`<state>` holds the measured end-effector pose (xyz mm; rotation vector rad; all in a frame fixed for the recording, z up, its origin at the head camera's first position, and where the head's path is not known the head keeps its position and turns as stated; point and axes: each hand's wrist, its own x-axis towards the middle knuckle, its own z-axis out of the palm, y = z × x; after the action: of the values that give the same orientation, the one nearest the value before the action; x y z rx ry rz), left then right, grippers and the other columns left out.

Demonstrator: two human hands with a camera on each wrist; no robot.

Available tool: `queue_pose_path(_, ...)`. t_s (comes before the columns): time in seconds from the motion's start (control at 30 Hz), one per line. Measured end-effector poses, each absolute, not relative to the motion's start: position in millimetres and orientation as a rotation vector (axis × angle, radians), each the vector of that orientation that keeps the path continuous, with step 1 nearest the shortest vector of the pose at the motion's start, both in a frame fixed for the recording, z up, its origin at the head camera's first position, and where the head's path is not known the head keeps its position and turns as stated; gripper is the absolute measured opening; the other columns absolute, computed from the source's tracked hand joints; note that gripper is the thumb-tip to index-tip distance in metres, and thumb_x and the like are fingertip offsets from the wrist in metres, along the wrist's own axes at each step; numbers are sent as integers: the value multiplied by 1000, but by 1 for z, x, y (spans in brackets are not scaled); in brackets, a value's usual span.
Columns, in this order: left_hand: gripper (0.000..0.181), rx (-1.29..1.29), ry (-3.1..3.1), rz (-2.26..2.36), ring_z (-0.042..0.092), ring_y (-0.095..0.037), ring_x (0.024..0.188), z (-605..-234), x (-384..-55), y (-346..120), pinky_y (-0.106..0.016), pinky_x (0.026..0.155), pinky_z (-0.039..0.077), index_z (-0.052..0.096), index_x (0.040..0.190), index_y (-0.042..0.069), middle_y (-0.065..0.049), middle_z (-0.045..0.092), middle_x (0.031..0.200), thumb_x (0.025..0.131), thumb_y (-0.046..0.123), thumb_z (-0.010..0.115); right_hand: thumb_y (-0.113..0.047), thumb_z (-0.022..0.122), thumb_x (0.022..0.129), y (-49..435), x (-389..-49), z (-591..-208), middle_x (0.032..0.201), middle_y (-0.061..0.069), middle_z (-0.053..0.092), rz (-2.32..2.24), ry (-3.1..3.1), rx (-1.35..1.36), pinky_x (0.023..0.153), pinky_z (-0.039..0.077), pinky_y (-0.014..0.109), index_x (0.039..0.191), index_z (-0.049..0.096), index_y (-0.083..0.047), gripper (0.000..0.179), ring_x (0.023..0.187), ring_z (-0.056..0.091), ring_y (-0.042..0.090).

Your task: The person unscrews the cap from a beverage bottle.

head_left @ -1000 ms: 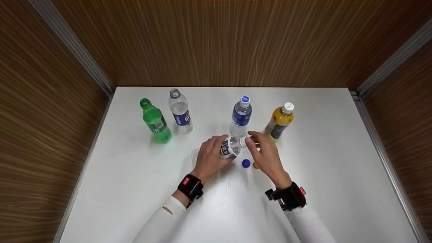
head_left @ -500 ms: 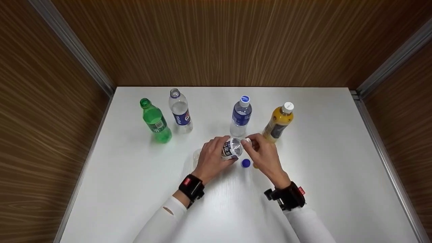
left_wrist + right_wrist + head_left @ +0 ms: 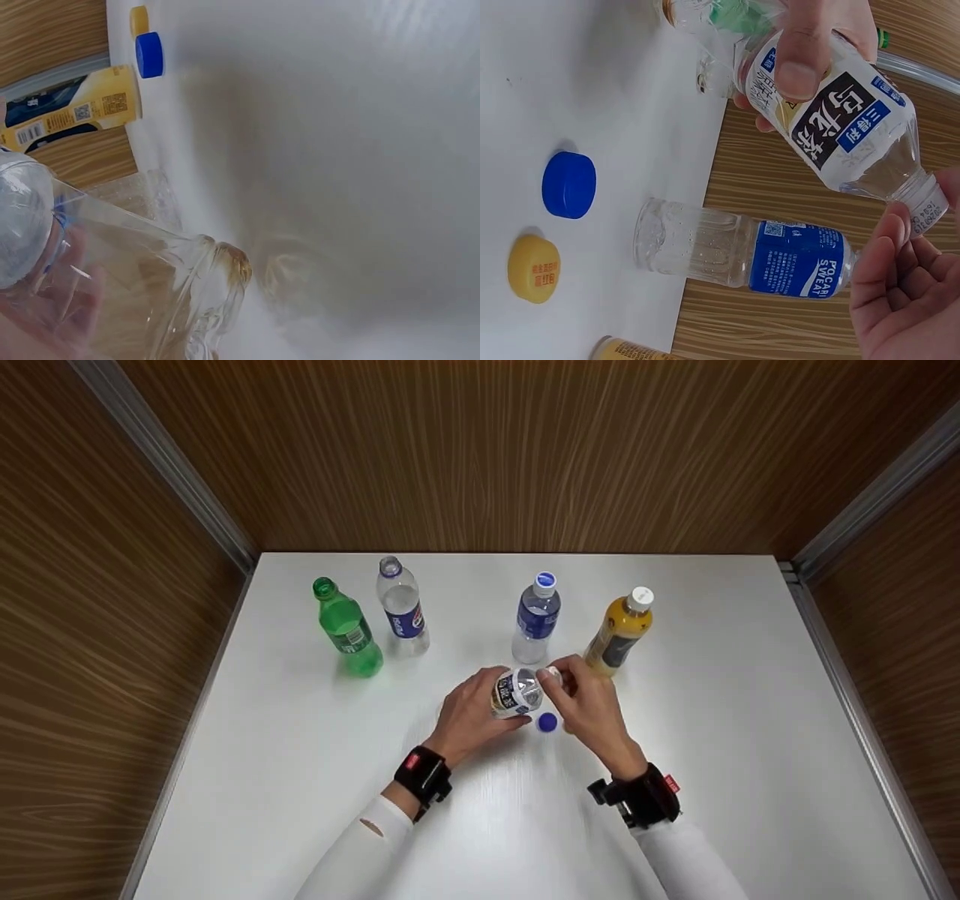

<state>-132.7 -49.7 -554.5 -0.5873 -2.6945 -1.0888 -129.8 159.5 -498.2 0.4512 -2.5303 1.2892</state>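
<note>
In the head view my left hand [image 3: 471, 714] grips a clear plastic bottle [image 3: 517, 692] with a white oolong tea label round its body. The bottle is tilted, its neck toward my right hand [image 3: 591, 701]. Thumb and fingers of that hand pinch the white cap [image 3: 928, 210], which sits on the bottle's neck in the right wrist view. The left wrist view shows the bottle's clear lower end [image 3: 150, 277], with a brownish tint at its base. A blue cap [image 3: 547, 722] and a yellow cap [image 3: 534, 268] lie on the table beneath the hands.
An uncapped green bottle [image 3: 349, 634] and an uncapped Pepsi bottle [image 3: 403, 611] stand at the left. Behind the hands is a capped Pocari Sweat bottle [image 3: 535, 619]. A white-capped yellow bottle [image 3: 622, 630] stands right of it. Wood-patterned panels [image 3: 480, 457] enclose the white table [image 3: 300, 780].
The right fingers have curled in from a looser hold at the cap and now cover most of it. The left hand has turned the bottle slightly, and its lower end has dropped from sight behind the hand.
</note>
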Motion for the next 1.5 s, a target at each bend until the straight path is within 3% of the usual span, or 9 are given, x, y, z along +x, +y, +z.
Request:
queue_pose_path(0.3,70,-613,-2767,-1304,66,-17,100,-548,-135,-52,-38,85,55,58,129,10,-2,69,114,76,39,92,-17,73,98,162,-131,-499,71,-2,53,1254,-2496,540,55,37,28,100,66,-1,17,61,47,12)
queue_pose_path(1.0,72,-595,-2904,-1478,63,-15,99,-533,-141,-54,-36,87,52,57,130,14,2,67,113,74,43,92,-10,72,97,166,-133,-496,79,3,57,1151,-2423,702,58,42,28,103,63,-1,15,69,49,12)
queue_pose_path(1.23,72,-641,-2915,-1485,64,-14,97,-527,-144,-54,-36,86,53,57,131,16,3,68,110,74,41,93,-19,67,102,170,-136,-497,83,4,59,1124,-2377,739,61,44,29,105,62,-1,19,72,51,12)
queue_pose_path(1.5,70,-663,-2927,-1515,64,-14,96,-526,-144,-58,-35,85,52,56,131,16,3,68,109,76,41,92,-41,55,106,170,-140,-498,82,6,59,1094,-2323,834,60,44,30,103,62,0,41,72,52,14)
